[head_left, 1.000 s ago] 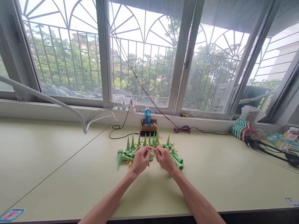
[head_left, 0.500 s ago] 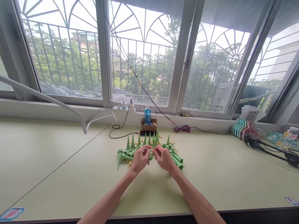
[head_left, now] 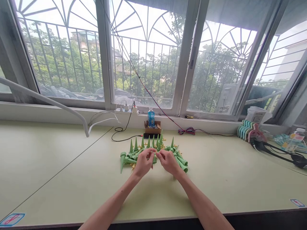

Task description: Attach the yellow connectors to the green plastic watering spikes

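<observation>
My left hand [head_left: 145, 161] and my right hand [head_left: 168, 162] meet fingertip to fingertip in front of a heap of green plastic parts. Both are closed in a pinch; whatever lies between the fingers is too small and too covered to name. Behind them stand several green cone-shaped spikes [head_left: 149, 142], points up, with small yellow fittings [head_left: 164, 139] among them. Green spikes with wide collars [head_left: 123, 155] lie left of my left hand. Next to my right hand, more green hollow pieces [head_left: 184, 166] rest on their sides. My hands hide the middle of the heap.
Behind the heap are a phone [head_left: 151, 135] on a cable and a cardboard box [head_left: 153, 129] with a blue bottle [head_left: 151, 118]. A coiled cable [head_left: 187, 131] lies near the windowsill. Black headgear [head_left: 275, 152] is at right; a white curved arm [head_left: 59, 105] reaches in from the left.
The hands keep nearly the same pinched pose, with only slight finger movement. The whole view has shifted a little.
</observation>
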Action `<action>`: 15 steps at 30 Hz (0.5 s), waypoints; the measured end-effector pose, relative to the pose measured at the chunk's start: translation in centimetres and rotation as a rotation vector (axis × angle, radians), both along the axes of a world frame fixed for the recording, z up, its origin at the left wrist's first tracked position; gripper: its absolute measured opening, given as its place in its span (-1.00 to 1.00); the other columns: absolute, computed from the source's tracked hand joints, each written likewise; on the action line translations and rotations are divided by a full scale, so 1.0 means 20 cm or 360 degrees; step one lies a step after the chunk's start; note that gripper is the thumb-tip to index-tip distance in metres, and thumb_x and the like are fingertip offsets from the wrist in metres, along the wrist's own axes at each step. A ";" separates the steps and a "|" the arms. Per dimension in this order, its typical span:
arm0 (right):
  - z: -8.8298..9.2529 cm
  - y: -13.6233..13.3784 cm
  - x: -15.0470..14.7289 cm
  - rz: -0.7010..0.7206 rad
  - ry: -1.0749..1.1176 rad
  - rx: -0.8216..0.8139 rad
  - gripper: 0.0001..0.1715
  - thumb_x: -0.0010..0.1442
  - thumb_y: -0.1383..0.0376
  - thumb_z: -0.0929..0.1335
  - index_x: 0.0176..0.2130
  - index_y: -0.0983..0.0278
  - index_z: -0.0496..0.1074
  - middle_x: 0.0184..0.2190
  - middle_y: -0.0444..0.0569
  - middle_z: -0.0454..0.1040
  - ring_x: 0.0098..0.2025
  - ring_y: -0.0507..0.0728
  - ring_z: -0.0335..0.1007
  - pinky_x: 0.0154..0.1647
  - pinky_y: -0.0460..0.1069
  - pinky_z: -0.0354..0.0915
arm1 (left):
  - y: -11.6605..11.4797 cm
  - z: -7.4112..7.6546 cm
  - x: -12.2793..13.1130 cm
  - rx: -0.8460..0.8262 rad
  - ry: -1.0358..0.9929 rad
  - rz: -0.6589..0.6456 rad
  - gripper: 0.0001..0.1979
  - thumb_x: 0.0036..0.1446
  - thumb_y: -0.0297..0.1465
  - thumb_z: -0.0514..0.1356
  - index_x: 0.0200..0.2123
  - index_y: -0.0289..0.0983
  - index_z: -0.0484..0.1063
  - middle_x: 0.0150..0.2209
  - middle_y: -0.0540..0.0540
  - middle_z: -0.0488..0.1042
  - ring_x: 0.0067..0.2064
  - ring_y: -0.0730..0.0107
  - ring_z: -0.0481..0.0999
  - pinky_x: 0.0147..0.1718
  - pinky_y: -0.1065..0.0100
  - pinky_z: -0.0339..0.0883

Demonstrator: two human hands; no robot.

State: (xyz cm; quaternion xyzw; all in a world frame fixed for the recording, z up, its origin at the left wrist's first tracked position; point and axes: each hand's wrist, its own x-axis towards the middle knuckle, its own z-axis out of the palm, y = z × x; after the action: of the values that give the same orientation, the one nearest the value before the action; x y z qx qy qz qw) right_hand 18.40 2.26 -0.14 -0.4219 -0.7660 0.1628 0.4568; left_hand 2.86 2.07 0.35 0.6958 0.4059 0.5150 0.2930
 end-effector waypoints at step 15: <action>0.03 -0.03 0.00 0.0060 0.0070 0.0019 -0.74 0.27 0.19 0.23 -0.37 0.28 0.35 -0.58 -0.16 0.32 -0.55 0.00 0.13 -0.48 -0.10 0.08 | -0.01 0.02 0.00 -0.0038 0.0036 0.0080 -0.76 0.18 -0.26 0.05 -0.26 -0.27 0.42 -0.44 -0.02 0.45 -0.64 0.49 0.39 -0.72 0.43 0.32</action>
State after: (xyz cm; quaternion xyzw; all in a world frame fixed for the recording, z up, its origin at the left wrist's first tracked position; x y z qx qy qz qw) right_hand 18.30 1.72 0.41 -0.4010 -0.7646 0.1761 0.4728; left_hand 2.79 1.93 0.68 0.6877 0.4327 0.5093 0.2836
